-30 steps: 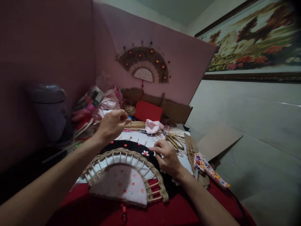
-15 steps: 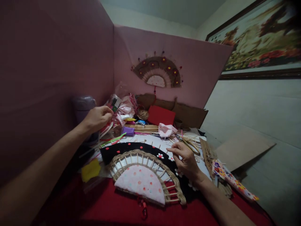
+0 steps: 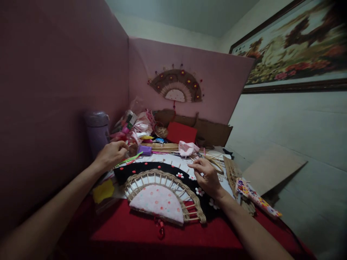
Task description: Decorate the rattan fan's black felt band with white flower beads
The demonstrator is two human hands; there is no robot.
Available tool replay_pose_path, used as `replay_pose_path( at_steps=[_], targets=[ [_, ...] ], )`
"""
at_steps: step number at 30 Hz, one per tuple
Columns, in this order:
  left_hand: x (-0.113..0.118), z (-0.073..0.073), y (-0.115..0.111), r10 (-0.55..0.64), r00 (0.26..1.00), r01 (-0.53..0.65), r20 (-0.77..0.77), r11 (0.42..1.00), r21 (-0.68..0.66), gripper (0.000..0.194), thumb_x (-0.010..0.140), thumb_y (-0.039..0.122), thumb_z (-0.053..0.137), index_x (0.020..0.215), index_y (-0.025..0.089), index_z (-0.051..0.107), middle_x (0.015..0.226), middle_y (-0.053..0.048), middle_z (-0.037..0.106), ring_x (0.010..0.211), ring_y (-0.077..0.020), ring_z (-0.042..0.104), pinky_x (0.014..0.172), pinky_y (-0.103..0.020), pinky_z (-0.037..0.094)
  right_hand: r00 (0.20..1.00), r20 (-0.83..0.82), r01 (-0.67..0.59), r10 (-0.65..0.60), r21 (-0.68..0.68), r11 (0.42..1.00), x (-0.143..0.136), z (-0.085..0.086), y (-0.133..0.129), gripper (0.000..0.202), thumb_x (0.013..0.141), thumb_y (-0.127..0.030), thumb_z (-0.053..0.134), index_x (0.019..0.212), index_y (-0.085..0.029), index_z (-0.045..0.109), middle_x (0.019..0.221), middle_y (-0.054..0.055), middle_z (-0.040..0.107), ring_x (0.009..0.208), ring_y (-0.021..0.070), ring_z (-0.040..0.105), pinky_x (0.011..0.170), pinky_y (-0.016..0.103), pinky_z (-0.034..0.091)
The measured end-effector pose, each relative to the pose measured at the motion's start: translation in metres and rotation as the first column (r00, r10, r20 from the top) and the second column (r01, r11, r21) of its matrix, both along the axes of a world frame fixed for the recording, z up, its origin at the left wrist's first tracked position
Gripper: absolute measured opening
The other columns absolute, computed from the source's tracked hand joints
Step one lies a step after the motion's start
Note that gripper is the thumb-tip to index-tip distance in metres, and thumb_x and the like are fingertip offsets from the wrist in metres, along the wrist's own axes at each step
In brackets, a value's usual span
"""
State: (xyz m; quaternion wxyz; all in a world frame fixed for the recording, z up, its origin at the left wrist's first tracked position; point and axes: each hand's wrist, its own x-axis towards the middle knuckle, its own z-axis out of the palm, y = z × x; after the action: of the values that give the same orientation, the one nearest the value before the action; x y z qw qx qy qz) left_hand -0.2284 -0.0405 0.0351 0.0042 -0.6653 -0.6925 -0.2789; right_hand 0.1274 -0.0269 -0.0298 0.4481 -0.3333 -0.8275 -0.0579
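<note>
In front of me lies a decorative fan with a pink spotted half-round centre, a braided cord rim and thin sticks. Its black outer band carries red dots on the left and white flowers with red centres on the right. My left hand hovers past the band's left end, fingers pinched; anything in them is too small to make out. Over the band's right part is my right hand, thumb and fingertips together beside the white flowers. Whether something tiny sits in that pinch cannot be seen.
A purple bottle stands at the left. Behind the fan are a purple packet, thin sticks, scissors and a red sheet. Yellow clay lies left; a similar fan hangs on the pink panel.
My left hand has come down from beside the piled materials toward the fan's left end. My right hand stays over the flowers, and the view has shifted slightly.
</note>
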Motion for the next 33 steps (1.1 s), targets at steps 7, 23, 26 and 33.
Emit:
replay_pose_path(
  at_steps=[7,23,26,33],
  targets=[
    [0.024,-0.001,0.032,0.019,0.991,-0.025,-0.129,0.999,-0.043,0.036,0.078,0.039,0.038,0.075,0.020,0.068,0.078,-0.009,0.069,0.071,-0.0226,0.061,0.058,-0.027,0.040,1.000,-0.003,0.009,-0.009,-0.005,1.000,-0.001,-0.001,0.003,0.031,0.073,-0.003,0.047,0.089,-0.019,0.068,0.079,0.005,0.054,0.077,0.0178,0.052,0.068,0.031,0.044],
    [0.029,-0.003,0.139,0.191,0.977,-0.183,-0.091,0.979,0.087,0.030,0.070,0.021,0.051,0.095,0.009,0.063,0.099,-0.024,0.061,0.099,-0.0399,0.053,0.076,-0.044,0.041,0.999,-0.027,-0.029,0.029,-0.024,0.999,-0.001,0.001,0.002,0.034,0.073,-0.002,0.046,0.091,-0.022,0.067,0.081,0.005,0.054,0.077,0.0174,0.052,0.064,0.030,0.043],
    [0.029,0.009,0.126,0.183,0.983,-0.180,0.001,0.970,0.165,0.030,0.074,0.023,0.048,0.099,0.012,0.061,0.093,-0.020,0.064,0.093,-0.0381,0.056,0.072,-0.043,0.042,0.999,-0.053,-0.004,0.003,-0.014,1.000,-0.001,0.002,0.003,0.034,0.074,-0.003,0.046,0.093,-0.023,0.066,0.082,0.004,0.054,0.077,0.0168,0.053,0.066,0.030,0.044],
    [0.078,0.031,0.062,-0.213,0.907,0.056,0.363,0.916,0.396,0.026,0.076,0.040,0.048,0.086,0.018,0.056,0.079,-0.003,0.063,0.070,-0.0194,0.058,0.058,-0.028,0.045,0.936,-0.335,0.150,-0.110,0.096,0.984,-0.001,0.017,-0.007,0.027,0.084,-0.012,0.046,0.107,-0.020,0.057,0.096,0.007,0.059,0.089,0.0180,0.055,0.074,0.032,0.047]
  ],
)
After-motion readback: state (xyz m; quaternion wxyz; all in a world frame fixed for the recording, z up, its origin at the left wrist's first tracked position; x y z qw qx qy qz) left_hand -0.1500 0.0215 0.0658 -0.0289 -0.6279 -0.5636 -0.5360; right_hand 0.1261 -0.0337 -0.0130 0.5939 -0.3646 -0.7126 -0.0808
